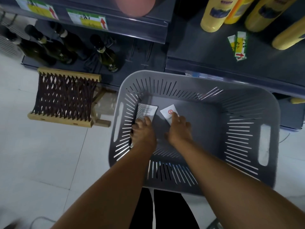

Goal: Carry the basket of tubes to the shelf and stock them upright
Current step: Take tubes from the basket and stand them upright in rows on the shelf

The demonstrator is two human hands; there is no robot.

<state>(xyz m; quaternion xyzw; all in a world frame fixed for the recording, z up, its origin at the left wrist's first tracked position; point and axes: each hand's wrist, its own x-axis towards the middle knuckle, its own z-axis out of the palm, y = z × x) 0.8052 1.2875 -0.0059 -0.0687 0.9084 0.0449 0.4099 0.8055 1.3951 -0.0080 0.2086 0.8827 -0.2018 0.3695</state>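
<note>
grey slotted basket (pixel 247 103) sits by the shelf (pixel 206 52); left hand (pixel 143 131) grasps one white tube (pixel 146 111), right hand (pixel 179 129) fingers touch another tube (pixel 168 111), unclosed. best to pinch each mid-body, lifting cap-down so they stand upright

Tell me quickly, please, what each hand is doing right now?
Left hand: closing on a white tube.
Right hand: fingers on the other tube, grip unclear.

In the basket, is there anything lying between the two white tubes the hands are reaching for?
No. In the head view, only bare grey basket floor shows between the left tube and the right tube.
</note>
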